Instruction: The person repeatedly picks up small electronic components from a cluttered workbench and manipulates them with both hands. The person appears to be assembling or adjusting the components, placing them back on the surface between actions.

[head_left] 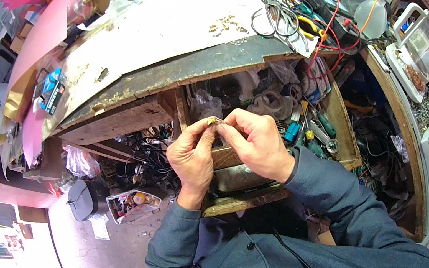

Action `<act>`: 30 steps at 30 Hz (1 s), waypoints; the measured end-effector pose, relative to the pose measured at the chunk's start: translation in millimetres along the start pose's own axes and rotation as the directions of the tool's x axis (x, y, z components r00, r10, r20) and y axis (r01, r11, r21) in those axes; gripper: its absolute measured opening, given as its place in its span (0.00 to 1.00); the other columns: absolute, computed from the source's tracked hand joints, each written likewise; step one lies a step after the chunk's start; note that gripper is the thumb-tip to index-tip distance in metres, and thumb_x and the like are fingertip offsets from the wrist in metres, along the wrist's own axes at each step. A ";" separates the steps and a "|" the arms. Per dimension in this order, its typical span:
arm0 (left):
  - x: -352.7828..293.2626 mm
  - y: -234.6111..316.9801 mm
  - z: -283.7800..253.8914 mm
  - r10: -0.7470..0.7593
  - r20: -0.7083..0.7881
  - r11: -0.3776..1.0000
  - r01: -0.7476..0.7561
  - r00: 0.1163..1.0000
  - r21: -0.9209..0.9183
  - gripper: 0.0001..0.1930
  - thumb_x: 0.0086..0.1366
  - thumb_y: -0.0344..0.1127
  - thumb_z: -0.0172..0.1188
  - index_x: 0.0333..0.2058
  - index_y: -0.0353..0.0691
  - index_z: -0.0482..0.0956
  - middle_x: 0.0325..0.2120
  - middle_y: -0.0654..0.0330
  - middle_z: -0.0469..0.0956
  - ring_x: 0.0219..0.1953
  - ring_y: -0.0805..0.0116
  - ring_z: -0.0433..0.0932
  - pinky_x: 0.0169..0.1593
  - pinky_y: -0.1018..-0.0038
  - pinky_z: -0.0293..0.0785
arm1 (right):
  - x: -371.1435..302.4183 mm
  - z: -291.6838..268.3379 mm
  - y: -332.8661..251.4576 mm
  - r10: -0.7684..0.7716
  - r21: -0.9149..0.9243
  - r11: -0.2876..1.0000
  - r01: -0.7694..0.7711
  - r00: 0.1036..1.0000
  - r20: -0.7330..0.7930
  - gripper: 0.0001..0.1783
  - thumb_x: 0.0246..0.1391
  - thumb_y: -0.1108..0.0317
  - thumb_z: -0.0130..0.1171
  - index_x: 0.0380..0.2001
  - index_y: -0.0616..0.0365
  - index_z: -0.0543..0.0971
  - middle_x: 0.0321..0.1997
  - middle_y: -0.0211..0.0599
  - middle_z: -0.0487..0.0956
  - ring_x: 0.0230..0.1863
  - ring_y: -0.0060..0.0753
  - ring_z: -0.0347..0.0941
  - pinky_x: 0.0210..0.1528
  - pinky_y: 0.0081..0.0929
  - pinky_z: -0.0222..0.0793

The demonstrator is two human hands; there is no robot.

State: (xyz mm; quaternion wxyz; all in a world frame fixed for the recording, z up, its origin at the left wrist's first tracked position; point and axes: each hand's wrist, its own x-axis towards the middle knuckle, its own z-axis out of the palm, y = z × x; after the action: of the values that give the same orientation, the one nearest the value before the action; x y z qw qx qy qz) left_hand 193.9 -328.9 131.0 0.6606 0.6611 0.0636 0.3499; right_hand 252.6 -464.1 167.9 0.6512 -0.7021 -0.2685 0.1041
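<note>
Both hands meet in front of my chest, above an open wooden drawer (341, 114). A tiny brass-coloured metal piece (213, 120) sits between my fingertips, too small to tell its kind. My left hand (191, 157) pinches it between thumb and forefinger. From the other side, the thumb and bent forefinger of my right hand (260, 140) press against the same piece. Similar small brass-coloured pieces (225, 25) lie in a loose group on the white sheet (169, 26) covering the bench top.
Screwdrivers (327, 124), a wrench (332, 145) and clear plastic rings (271, 101) fill the drawer. Scissors (274, 9), pliers (307, 26) and red test leads (329, 37) crowd the bench's right end. A black bin (85, 199) and a box of scraps (134, 204) stand on the floor at left.
</note>
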 end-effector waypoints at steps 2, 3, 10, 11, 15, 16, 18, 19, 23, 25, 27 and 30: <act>-0.2 -1.0 -2.3 0.016 -0.004 0.999 -0.016 1.000 0.034 0.08 0.67 0.21 0.68 0.44 0.32 0.88 0.37 0.60 0.88 0.38 0.77 0.84 0.44 0.79 0.81 | -0.2 1.5 1.1 -0.105 -0.179 0.979 0.098 0.994 -0.035 0.11 0.67 0.68 0.64 0.34 0.66 0.81 0.24 0.28 0.80 0.24 0.16 0.72 0.25 0.23 0.67; -0.1 -1.5 -2.5 0.024 -0.003 0.999 -0.024 1.000 0.049 0.08 0.67 0.21 0.68 0.45 0.31 0.88 0.37 0.60 0.88 0.39 0.77 0.84 0.45 0.79 0.81 | -0.5 2.0 2.3 -0.056 -0.107 0.993 0.052 0.998 -0.029 0.11 0.67 0.68 0.64 0.34 0.65 0.81 0.23 0.28 0.80 0.24 0.14 0.71 0.25 0.23 0.67; -3.0 -1.0 -2.6 0.009 -0.036 1.000 -0.009 0.999 0.004 0.09 0.67 0.21 0.68 0.45 0.30 0.87 0.39 0.58 0.88 0.40 0.75 0.84 0.47 0.78 0.81 | -4.7 12.4 6.3 0.086 0.153 0.984 -0.087 0.996 0.013 0.08 0.72 0.69 0.59 0.36 0.60 0.80 0.25 0.19 0.74 0.25 0.08 0.65 0.25 0.14 0.60; -2.9 0.2 -1.6 0.019 -0.039 1.000 -0.018 0.999 0.013 0.09 0.67 0.21 0.68 0.45 0.30 0.87 0.39 0.57 0.88 0.40 0.75 0.84 0.47 0.78 0.81 | -4.8 13.1 8.2 0.088 0.163 0.983 -0.089 0.996 0.009 0.08 0.72 0.69 0.59 0.36 0.60 0.80 0.25 0.19 0.74 0.25 0.08 0.65 0.25 0.13 0.59; -3.5 -0.6 -2.8 0.080 -0.021 0.994 -0.078 0.997 0.077 0.08 0.68 0.21 0.67 0.45 0.30 0.87 0.40 0.55 0.88 0.41 0.73 0.84 0.48 0.77 0.82 | -4.6 15.3 10.5 0.103 0.199 0.975 -0.097 0.994 -0.021 0.10 0.69 0.68 0.62 0.34 0.64 0.81 0.24 0.21 0.76 0.25 0.08 0.64 0.24 0.17 0.60; -3.1 -2.2 -3.1 0.048 -0.033 0.999 -0.047 0.998 0.007 0.08 0.68 0.21 0.67 0.45 0.30 0.87 0.40 0.55 0.88 0.41 0.72 0.85 0.48 0.76 0.82 | -4.3 14.7 10.3 0.098 0.200 0.975 -0.094 0.995 -0.012 0.10 0.69 0.68 0.62 0.34 0.64 0.81 0.24 0.20 0.76 0.25 0.08 0.64 0.24 0.17 0.60; -0.6 -6.1 -3.2 -0.018 -0.048 0.991 0.011 0.999 -0.132 0.08 0.69 0.21 0.66 0.45 0.29 0.86 0.40 0.54 0.88 0.41 0.71 0.85 0.49 0.75 0.82 | -3.4 15.1 8.6 0.085 0.215 0.973 -0.084 0.996 0.005 0.09 0.69 0.68 0.62 0.35 0.63 0.81 0.24 0.20 0.76 0.25 0.08 0.64 0.25 0.17 0.60; 0.6 -7.1 -2.9 -0.029 -0.042 0.984 0.021 0.999 -0.177 0.08 0.69 0.21 0.66 0.46 0.29 0.86 0.40 0.54 0.88 0.41 0.70 0.86 0.49 0.75 0.83 | -2.8 16.5 6.2 0.077 0.229 0.970 -0.078 0.997 0.013 0.09 0.69 0.68 0.62 0.36 0.63 0.81 0.24 0.20 0.76 0.25 0.08 0.64 0.25 0.16 0.60; 1.1 -7.4 -3.8 -0.066 -0.020 0.967 0.059 0.998 -0.247 0.08 0.70 0.22 0.65 0.47 0.30 0.85 0.40 0.53 0.88 0.42 0.68 0.86 0.50 0.74 0.83 | -3.6 16.0 1.3 0.086 0.244 0.965 -0.092 0.996 0.033 0.08 0.69 0.68 0.62 0.37 0.63 0.82 0.24 0.20 0.77 0.26 0.08 0.65 0.25 0.16 0.61; 0.7 -9.6 -4.3 -0.056 -0.019 0.968 0.050 0.998 -0.246 0.08 0.70 0.23 0.65 0.47 0.30 0.85 0.41 0.54 0.88 0.43 0.68 0.86 0.50 0.74 0.83 | -2.4 12.8 1.7 0.087 0.214 0.972 -0.095 0.995 0.046 0.08 0.69 0.68 0.62 0.37 0.63 0.82 0.24 0.20 0.77 0.25 0.08 0.66 0.25 0.16 0.62; 1.3 -9.8 -4.7 -0.051 -0.003 0.974 0.049 0.999 -0.223 0.08 0.70 0.23 0.65 0.47 0.30 0.85 0.41 0.54 0.88 0.42 0.69 0.86 0.50 0.74 0.83 | -1.3 10.0 1.8 0.086 0.185 0.978 -0.096 0.994 0.064 0.08 0.70 0.68 0.61 0.37 0.62 0.82 0.25 0.20 0.76 0.25 0.08 0.66 0.25 0.15 0.62; 1.0 -9.7 -4.7 -0.045 0.008 0.976 0.046 0.999 -0.211 0.09 0.70 0.22 0.65 0.47 0.30 0.85 0.41 0.56 0.88 0.42 0.71 0.85 0.50 0.75 0.82 | -0.6 6.5 -0.1 0.094 0.162 0.981 -0.108 0.991 0.093 0.08 0.72 0.68 0.59 0.38 0.60 0.81 0.25 0.19 0.75 0.25 0.09 0.66 0.26 0.14 0.61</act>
State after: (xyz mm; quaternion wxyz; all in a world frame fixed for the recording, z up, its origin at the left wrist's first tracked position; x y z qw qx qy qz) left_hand 195.7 -323.3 121.9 0.7350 0.5862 0.0402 0.3385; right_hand 248.9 -458.8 167.1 0.6894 -0.6529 -0.2505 0.1888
